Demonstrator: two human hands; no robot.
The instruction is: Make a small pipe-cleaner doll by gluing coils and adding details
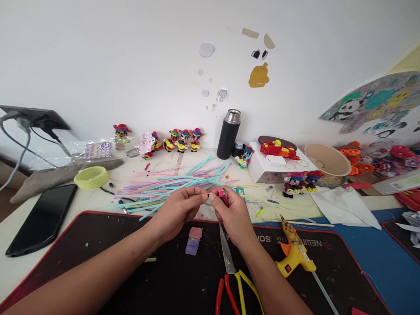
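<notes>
My left hand (180,209) and my right hand (232,214) meet over the back edge of the black mat (157,280). My left thumb and forefinger are pinched together on something too small to make out. In my right hand, closed against the palm, is a pinkish-red lighter (224,195) with a metal top, partly hidden by the fingers. Both hands' fingertips almost touch. Below them lies a small pink and purple fuzzy piece (193,240). Scissors (228,258) with red and yellow handles lie beside my right wrist.
Many pastel pipe cleaners (183,179) lie loose behind my hands. A yellow glue gun (297,258) rests at the right. Farther back stand a black thermos (229,135), several fuzzy figures (183,141) and a white box (278,168). A phone (41,218) lies left, near green rings (91,177).
</notes>
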